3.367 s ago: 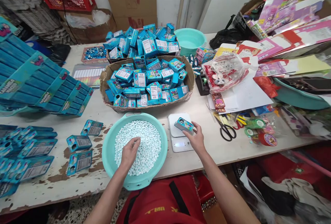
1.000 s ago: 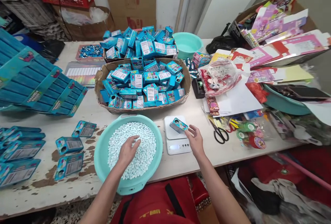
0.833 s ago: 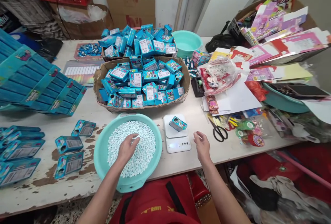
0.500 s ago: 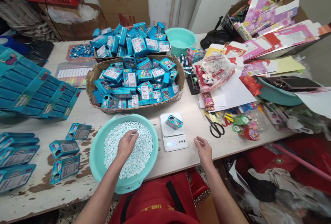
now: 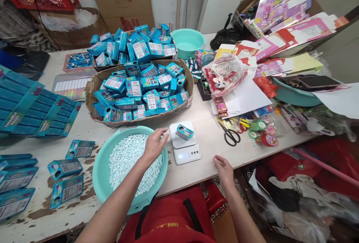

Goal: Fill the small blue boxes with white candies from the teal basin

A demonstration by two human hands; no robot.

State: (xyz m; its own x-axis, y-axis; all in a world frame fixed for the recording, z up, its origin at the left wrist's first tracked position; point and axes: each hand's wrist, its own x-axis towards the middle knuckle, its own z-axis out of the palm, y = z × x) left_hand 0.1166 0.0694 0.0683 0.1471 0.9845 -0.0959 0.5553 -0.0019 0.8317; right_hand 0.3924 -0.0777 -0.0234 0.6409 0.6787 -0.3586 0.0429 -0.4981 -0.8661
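Note:
My left hand (image 5: 155, 145) is above the right rim of a turquoise basin (image 5: 98, 175), its fingers curled together toward the scale. Whatever the fingertips may hold is too small to make out. In the basin lies a heap of small pale candies (image 5: 127, 157). A white digital scale (image 5: 185, 153) stands just right of the basin, its display lit. On its plate lies a small blue candy box (image 5: 184, 132) with a round hole at one end. My right hand (image 5: 224, 168) hovers by the table's front edge, right of the scale, fingers loosely apart and holding nothing.
Behind the basin, a cardboard carton (image 5: 140, 119) is heaped with blue boxes. More blue boxes (image 5: 67, 190) lie at left, near a large stack of blue cartons (image 5: 36, 104). Black scissors (image 5: 231, 136), tape rolls (image 5: 262, 125) and white paper (image 5: 252, 99) lie at right.
My left hand has moved right, from over the middle of the candies to the basin's rim beside the scale. My right hand stays near its place. The view has shifted slightly.

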